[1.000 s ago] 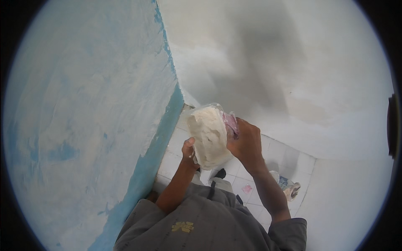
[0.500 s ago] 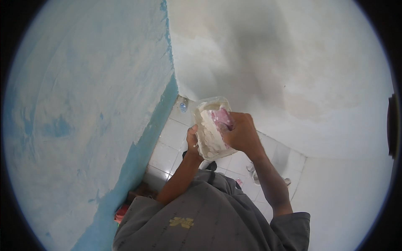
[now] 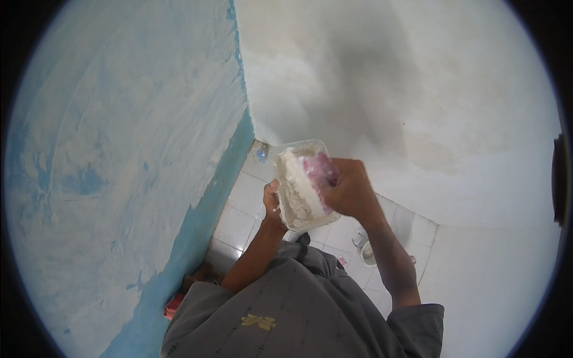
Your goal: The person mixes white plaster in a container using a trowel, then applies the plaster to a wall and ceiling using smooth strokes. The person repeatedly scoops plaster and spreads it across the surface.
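My left hand point(image 3: 274, 204) grips the left side of a clear rectangular plastic tub point(image 3: 285, 164), its thumb over the rim. Thick white paste point(image 3: 298, 191) lies inside the tub. My right hand point(image 3: 352, 190) is closed round a pink scraper point(image 3: 319, 169) smeared with the same paste. The scraper reaches across the tub's opening, its long edge against the paste. My right fingers are partly hidden behind the hand and scraper.
A blue wall point(image 3: 230, 149) coated in patchy white stands on the left and meets a whitish wall point(image 3: 441, 119) at a corner. On the white tiled floor point(image 3: 245, 194) are a small clear blue item point(image 3: 261, 155) and a pale container point(image 3: 367, 253). Reddish cloth point(image 3: 173, 305) lies by the left wall.
The scraper has shifted slightly within the tub, and paste now shows more heaped beside its edge. My left hand and the tub have moved a little.
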Demonstrator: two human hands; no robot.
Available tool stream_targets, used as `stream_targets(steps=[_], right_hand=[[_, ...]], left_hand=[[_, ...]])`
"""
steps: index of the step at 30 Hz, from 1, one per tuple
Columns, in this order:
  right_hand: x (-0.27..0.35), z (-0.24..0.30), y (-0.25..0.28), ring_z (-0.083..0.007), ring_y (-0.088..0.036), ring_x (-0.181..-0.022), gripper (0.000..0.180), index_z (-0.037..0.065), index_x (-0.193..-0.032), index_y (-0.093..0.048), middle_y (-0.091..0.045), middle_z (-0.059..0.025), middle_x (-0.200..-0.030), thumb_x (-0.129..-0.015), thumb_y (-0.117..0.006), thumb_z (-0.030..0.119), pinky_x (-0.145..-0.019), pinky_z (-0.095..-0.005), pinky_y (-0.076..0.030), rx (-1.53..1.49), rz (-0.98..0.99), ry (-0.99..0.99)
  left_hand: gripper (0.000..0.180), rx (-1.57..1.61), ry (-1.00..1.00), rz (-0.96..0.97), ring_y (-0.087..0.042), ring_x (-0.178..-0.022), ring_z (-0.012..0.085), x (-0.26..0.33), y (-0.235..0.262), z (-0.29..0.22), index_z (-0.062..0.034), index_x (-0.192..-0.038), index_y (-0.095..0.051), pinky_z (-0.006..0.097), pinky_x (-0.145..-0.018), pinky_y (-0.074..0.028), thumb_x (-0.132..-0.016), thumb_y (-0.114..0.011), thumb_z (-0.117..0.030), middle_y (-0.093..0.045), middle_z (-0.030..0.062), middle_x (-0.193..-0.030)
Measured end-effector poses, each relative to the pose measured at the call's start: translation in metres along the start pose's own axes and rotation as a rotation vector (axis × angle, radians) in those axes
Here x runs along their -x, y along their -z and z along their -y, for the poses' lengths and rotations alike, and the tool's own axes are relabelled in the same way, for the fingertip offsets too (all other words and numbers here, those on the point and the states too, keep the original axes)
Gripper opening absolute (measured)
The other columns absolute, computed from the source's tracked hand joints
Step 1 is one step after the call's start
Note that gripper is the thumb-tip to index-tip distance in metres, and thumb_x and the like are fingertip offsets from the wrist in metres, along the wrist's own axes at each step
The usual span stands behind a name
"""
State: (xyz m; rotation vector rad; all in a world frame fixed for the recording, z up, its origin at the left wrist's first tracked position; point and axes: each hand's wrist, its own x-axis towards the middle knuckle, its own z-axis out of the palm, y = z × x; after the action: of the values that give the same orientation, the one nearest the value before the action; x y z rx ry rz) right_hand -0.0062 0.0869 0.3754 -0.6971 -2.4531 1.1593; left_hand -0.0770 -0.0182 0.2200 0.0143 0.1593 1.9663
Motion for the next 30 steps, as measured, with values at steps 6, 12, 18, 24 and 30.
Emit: stream_targets(steps=[6,12,18,24,30], right_hand=[[-0.008,-0.026,-0.014,-0.0292,-0.049,-0.050,0.017,-0.003,-0.076,-0.060,-0.055,-0.0193,-0.060,-0.072,-0.067,0.011,-0.054,-0.0366,-0.043,0.178,0.022,0.087],[-0.008,-0.018,0.005,-0.0211,-0.052,-0.052,0.013,-0.004,-0.080,-0.061,-0.058,-0.0156,-0.061,-0.076,-0.067,0.006,-0.055,-0.0347,-0.044,0.145,0.015,-0.107],[0.004,-0.007,0.005,-0.0148,-0.052,-0.055,0.011,-0.003,-0.084,-0.064,-0.059,-0.0120,-0.062,-0.078,-0.067,0.006,-0.055,-0.0318,-0.044,-0.037,0.049,-0.171],[0.009,-0.026,-0.018,-0.0084,-0.053,-0.058,0.011,-0.003,-0.085,-0.065,-0.061,-0.0092,-0.063,-0.080,-0.069,0.006,-0.054,-0.0294,-0.044,0.064,-0.061,0.005],[0.011,-0.012,0.006,-0.0064,-0.056,-0.062,0.009,-0.003,-0.088,-0.067,-0.065,-0.0060,-0.068,-0.082,-0.068,0.004,-0.055,-0.0256,-0.046,-0.106,-0.110,-0.161]], left_hand=[[0.078,-0.074,0.033,0.018,-0.059,-0.114,0.0321,-0.003,-0.001,0.003,-0.0045,-0.140,-0.041,0.047,-0.097,-0.050,-0.079,-0.058,-0.051,-0.057,0.0168,-0.126],[0.079,-0.072,0.043,-0.001,-0.057,-0.116,0.0326,-0.004,0.008,0.007,-0.0053,-0.141,-0.041,0.047,-0.098,-0.049,-0.080,-0.057,-0.052,-0.055,0.0171,-0.131],[0.077,0.200,0.062,0.113,-0.058,-0.116,0.0330,-0.007,0.012,0.009,-0.0059,-0.140,-0.043,0.048,-0.099,-0.049,-0.080,-0.056,-0.052,-0.056,0.0167,-0.130],[0.071,0.174,0.008,0.072,-0.058,-0.116,0.0324,-0.009,0.021,0.011,-0.0077,-0.140,-0.045,0.048,-0.099,-0.049,-0.084,-0.050,-0.052,-0.056,0.0152,-0.132],[0.074,0.051,-0.017,-0.021,-0.056,-0.117,0.0306,0.001,0.001,0.009,-0.0071,-0.142,-0.041,0.046,-0.098,-0.049,-0.085,-0.049,-0.054,-0.053,0.0153,-0.131]])
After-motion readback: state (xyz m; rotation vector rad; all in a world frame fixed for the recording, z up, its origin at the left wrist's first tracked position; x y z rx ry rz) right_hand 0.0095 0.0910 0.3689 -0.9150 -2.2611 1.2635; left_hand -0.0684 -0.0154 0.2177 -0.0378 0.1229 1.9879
